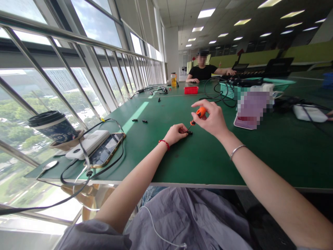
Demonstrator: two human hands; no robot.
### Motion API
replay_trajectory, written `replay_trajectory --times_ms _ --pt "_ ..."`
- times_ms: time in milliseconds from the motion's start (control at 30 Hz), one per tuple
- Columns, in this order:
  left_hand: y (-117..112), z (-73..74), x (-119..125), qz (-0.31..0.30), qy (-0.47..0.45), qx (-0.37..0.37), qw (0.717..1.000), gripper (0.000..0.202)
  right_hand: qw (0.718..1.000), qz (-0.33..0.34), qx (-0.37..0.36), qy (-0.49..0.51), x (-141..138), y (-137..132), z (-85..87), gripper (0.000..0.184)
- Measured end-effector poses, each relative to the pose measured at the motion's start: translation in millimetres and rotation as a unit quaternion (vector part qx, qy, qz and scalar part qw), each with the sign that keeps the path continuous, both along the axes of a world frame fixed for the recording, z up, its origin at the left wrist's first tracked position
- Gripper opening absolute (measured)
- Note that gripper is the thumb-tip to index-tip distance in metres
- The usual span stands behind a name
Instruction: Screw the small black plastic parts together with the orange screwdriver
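My right hand (212,118) grips a screwdriver (201,111) by its orange and black handle. The shaft slants down to the left, its tip at a small black part (190,133) on the green table. Fingers pinched, my left hand (177,134) holds that part against the tabletop. What the part is exactly, I cannot make out. Farther left on the table lie two similar small black pieces, one (134,120) beside the other (145,121). A smaller dark piece (159,99) lies beyond them.
On the left stand a coffee cup (56,128), a white power strip (88,144) and a phone (105,151) among cables. Ahead are a red tray (191,90) and a seated person (203,72). A propped phone (251,109) and a teal basket (227,89) stand right.
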State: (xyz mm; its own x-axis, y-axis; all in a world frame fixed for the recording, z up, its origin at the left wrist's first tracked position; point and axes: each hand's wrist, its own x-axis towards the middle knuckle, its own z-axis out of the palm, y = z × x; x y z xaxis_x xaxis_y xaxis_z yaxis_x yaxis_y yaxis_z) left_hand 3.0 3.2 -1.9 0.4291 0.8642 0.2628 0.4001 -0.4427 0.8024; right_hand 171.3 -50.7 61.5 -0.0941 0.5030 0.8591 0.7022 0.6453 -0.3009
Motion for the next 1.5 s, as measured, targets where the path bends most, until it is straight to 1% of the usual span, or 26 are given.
replay_trajectory --times_ms 67,133,200,267,300,400,633,700,867,1033,1133,1367,1500 --pt "0 -0.1 0 0.0 -0.003 0.001 1.0 0.01 1.0 0.01 0.003 -0.007 0 -1 0.1 0.03" --pt "0 -0.3 0 0.001 -0.006 0.004 1.0 0.009 1.0 0.02 0.0 -0.013 0 -1 0.1 0.035" --pt "0 -0.6 0 0.001 -0.005 0.006 1.0 0.009 1.0 0.013 -0.011 -0.013 -1 -1 -0.1 0.028" --pt "0 -0.8 0 0.002 -0.002 0.006 1.0 0.009 1.0 -0.002 -0.021 -0.012 -2 -1 -0.3 0.014" --pt "0 -0.8 0 0.003 0.0 0.005 1.0 0.009 1.0 -0.01 -0.023 -0.011 -2 -1 -0.3 0.012" --pt "0 -0.4 0 0.005 0.005 0.005 1.0 0.009 0.999 -0.034 -0.018 -0.01 -2 -1 0.1 0.02" --pt "0 -1.1 0 0.002 0.015 0.007 1.0 0.009 0.992 -0.123 -0.022 0.015 5 1 2.9 0.021" --pt "0 -1.0 0 0.001 0.013 0.006 1.0 0.008 0.99 -0.136 -0.032 0.011 6 1 3.3 0.02" --pt "-1 0.3 0 0.0 0.008 0.006 1.0 0.007 0.989 -0.137 -0.05 -0.009 5 1 2.3 0.019" --pt "-2 1.3 1 0.005 0.015 0.01 1.0 0.006 0.99 -0.134 -0.038 -0.011 5 1 1.2 0.02" --pt "-4 3.4 0 0.014 0.029 0.015 0.999 0.006 0.989 -0.146 -0.03 0.004 5 2 1.3 0.021" --pt "0 5.6 -8 0.07 0.064 0.051 0.994 0.008 0.985 -0.165 -0.037 0.041 9 7 -1.1 0.024" --pt "3 4.4 -11 0.078 0.074 0.049 0.993 0.012 0.983 -0.175 -0.043 0.033 11 11 -2.3 0.026"
